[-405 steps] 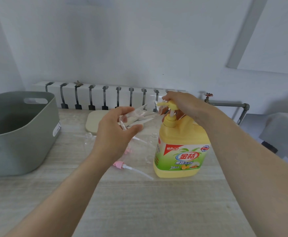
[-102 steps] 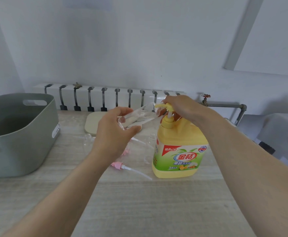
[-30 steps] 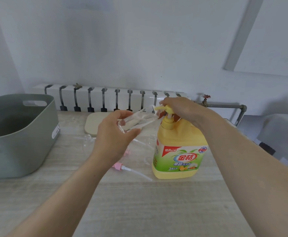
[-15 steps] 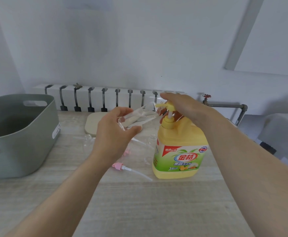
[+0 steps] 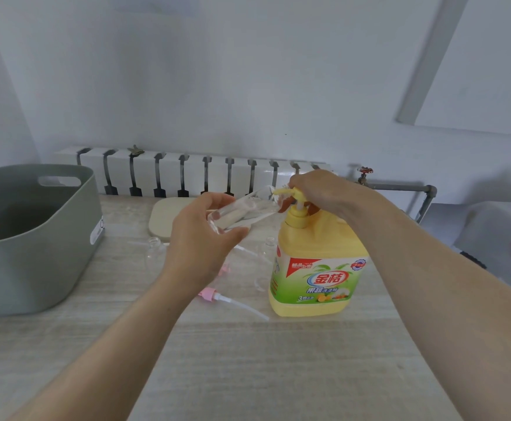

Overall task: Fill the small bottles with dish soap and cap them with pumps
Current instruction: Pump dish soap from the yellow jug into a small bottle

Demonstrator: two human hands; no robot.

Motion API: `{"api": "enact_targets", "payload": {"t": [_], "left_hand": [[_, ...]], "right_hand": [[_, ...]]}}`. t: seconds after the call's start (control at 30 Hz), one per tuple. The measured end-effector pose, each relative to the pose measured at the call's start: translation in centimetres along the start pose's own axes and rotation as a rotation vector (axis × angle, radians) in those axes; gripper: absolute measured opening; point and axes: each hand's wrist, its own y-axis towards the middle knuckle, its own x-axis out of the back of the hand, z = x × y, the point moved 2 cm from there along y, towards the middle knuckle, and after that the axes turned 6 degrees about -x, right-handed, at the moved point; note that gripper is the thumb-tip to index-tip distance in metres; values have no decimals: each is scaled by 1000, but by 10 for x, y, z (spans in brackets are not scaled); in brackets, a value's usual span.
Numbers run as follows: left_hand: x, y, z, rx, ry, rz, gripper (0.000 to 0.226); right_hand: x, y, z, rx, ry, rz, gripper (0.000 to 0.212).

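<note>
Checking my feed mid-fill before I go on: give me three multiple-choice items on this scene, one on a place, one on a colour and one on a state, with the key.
1. Where does the grey tub stand relative to the soap jug?
A) to its right
B) to its left
C) on top of it

2. The collar of the loose pump lying on the table is:
A) blue
B) black
C) pink

3. The small bottle in the left hand is:
A) held tilted, mouth at the jug's spout
B) standing upright on the table
C) capped with a pump

Key:
1 B: the tub sits at the picture's left edge and the jug right of centre.
2 C: a pink collar shows at the head of the white tube.
3 A: the hand grips the bottle slanted, its open mouth by the yellow spout, while the right hand grips the pump head.
</note>
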Motion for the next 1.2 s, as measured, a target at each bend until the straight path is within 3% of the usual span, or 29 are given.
{"api": "enact_targets", "payload": {"t": [0.1,0.37,0.6,1.1,1.2], "left_hand": [[0,0,1,4,5,3,44],[1,-1,-1,5,-7,8,44],[3,1,-5,22,-51,11,43],[2,0,-3,11,-28,7,43],[1,-1,-1,8,-12,10,43]], "right_hand": [[-2,-1,3,2,-26,32,22],[3,-8,-3,27,95,21,39],[7,-16,1,14,192,0,38],[4,-4,-2,2,113,-23,40],[3,2,-4,-4,69,-15,30]]}}
